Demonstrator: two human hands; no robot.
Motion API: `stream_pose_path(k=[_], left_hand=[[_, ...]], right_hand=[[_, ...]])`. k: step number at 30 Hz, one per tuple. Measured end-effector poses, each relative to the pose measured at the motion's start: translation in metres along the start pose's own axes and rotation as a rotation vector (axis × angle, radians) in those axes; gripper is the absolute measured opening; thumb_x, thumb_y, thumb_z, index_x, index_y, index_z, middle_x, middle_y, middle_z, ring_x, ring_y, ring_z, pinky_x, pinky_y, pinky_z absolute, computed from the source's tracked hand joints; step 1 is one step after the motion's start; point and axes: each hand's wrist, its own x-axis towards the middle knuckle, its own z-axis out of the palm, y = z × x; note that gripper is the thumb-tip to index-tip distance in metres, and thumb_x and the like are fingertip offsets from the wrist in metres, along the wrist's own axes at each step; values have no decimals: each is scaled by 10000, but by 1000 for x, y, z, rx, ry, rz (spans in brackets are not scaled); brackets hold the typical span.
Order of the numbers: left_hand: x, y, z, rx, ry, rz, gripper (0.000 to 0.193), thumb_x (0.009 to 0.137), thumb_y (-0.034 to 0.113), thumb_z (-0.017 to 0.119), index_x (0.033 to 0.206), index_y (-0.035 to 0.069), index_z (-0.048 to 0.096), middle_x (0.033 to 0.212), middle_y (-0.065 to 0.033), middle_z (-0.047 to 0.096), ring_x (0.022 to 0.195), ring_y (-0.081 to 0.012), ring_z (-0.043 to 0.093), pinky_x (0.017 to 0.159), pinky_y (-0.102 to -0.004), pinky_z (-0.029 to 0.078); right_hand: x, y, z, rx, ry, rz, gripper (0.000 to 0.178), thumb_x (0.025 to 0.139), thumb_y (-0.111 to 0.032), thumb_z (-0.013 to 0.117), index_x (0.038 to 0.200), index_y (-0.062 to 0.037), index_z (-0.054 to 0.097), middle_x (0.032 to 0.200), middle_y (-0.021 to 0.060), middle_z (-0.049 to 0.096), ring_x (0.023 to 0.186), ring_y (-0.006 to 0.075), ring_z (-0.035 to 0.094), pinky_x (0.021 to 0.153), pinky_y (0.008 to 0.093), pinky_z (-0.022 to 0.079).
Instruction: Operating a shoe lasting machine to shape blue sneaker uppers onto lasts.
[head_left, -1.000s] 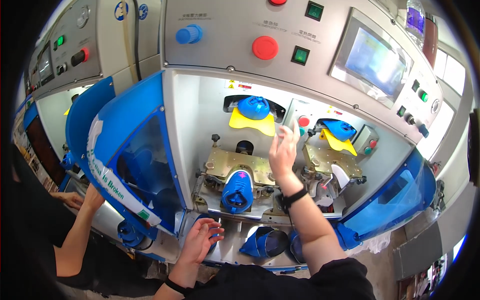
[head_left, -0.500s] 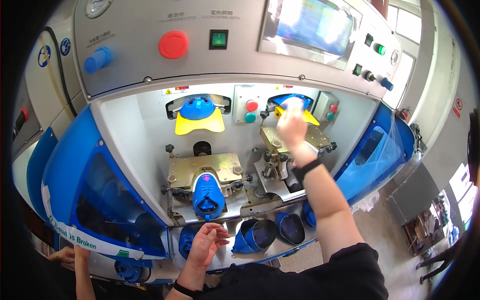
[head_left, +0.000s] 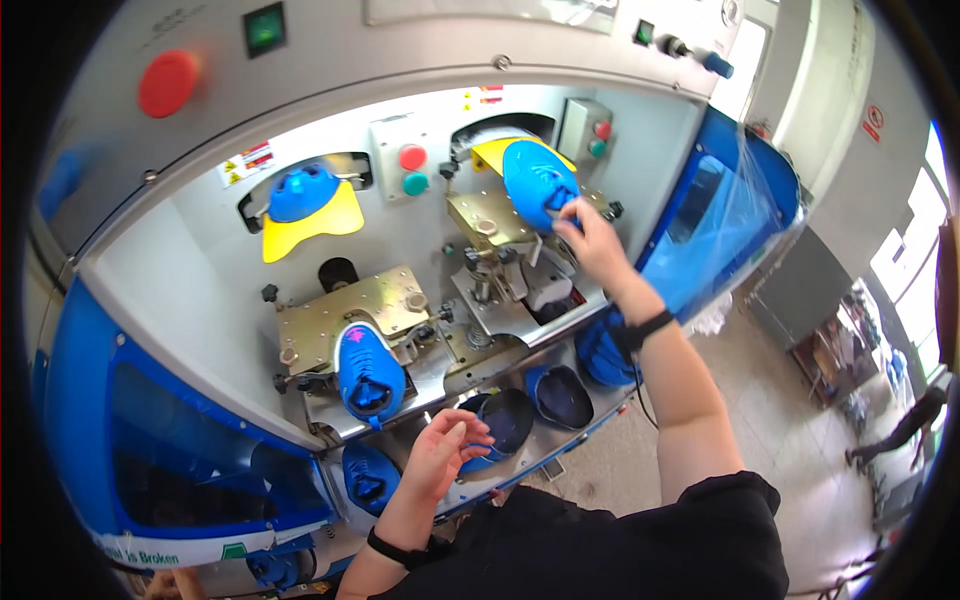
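From my remote station I record one blue shoe upper (head_left: 532,168), lace area and collar opening visible. It is tilted, its toe end directed up and away, in front of the yellow flap (head_left: 489,153) and above the brass-coloured plate (head_left: 468,208). The right hand (head_left: 597,245) grips it at the collar end. I note a second piece, an open-topped blue cup (head_left: 508,420) with a dark interior, resting on the metal ledge (head_left: 537,442). The left hand (head_left: 443,452) partly covers it; contact cannot be confirmed.
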Motion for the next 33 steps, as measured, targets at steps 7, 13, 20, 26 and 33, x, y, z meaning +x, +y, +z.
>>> stream_pose_path(k=[7, 13, 20, 26, 33], left_hand=[[68, -54, 22, 45, -82, -269, 264, 1006, 230, 505, 1192, 46, 540, 1148, -123, 619, 1035, -237, 647, 850, -323, 523], [138, -79, 58, 49, 130, -210, 437, 1015, 293, 484, 1373, 55, 409, 1332, -140, 529, 1133, -279, 609, 883, -353, 509], [205, -94, 92, -36, 382, -24, 415, 978, 313, 567, 1246, 33, 418, 1126, -135, 585, 982, -268, 640, 856, -364, 532], [232, -96, 106, 189, 603, -23, 554, 906, 401, 658, 1161, -32, 426, 1019, -176, 630, 803, -261, 698, 635, -307, 557], [240, -95, 107, 460, 686, 17, 531, 912, 457, 629, 1050, -39, 501, 890, -176, 680, 707, -249, 714, 564, -294, 564]], right_hand=[[-190, -2, 6, -95, 102, 244, 178, 855, -71, 661, 983, -26, 546, 896, 146, 581, 833, 323, 598, 737, 365, 477], [-170, 11, 3, -77, 5, 218, 194, 835, -91, 679, 974, -32, 558, 922, 146, 604, 886, 351, 595, 752, 395, 477], [-148, 35, 4, 1, -116, 177, 201, 836, -128, 677, 970, -47, 551, 932, 144, 615, 889, 354, 602, 746, 419, 484], [-141, 60, -4, 68, -228, 125, 204, 852, -146, 662, 987, -45, 548, 944, 149, 614, 896, 358, 603, 744, 427, 483], [-139, 67, -14, 114, -214, 97, 188, 851, -121, 669, 991, -39, 573, 954, 143, 614, 829, 338, 624, 699, 391, 491]])
